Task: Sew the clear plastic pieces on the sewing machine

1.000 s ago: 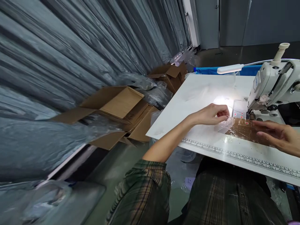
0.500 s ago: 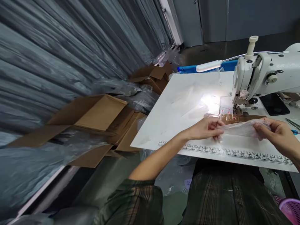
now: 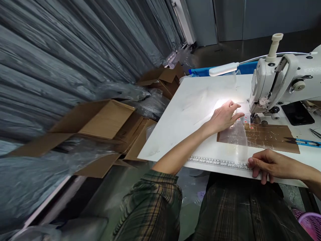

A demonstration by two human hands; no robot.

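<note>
A thin sheer white fabric piece (image 3: 234,135) lies over the left part of a brown taped board (image 3: 272,137) and runs toward the table's front edge. My left hand (image 3: 225,115) rests at the fabric's far end, just left of the sewing machine's needle area (image 3: 252,117), with thumb and fingers apart. By the printed ruler (image 3: 220,162), my right hand (image 3: 271,164) has its fingers curled, thumb and forefinger pinched at the near end of the fabric. Blue-handled thread snips (image 3: 307,142) lie across the board's right end.
The white sewing machine (image 3: 273,80) stands at the right of the white table (image 3: 173,130). A phone (image 3: 297,113) lies beside it, and a white lamp (image 3: 224,69) hangs over the back edge. Open cardboard boxes (image 3: 107,120) and plastic bags (image 3: 152,103) fill the left floor.
My left hand has moved away from me toward the needle area and opened. The right hand has come down toward the front edge. The fabric, earlier stretched between both hands, now lies lengthwise, uncovering the board.
</note>
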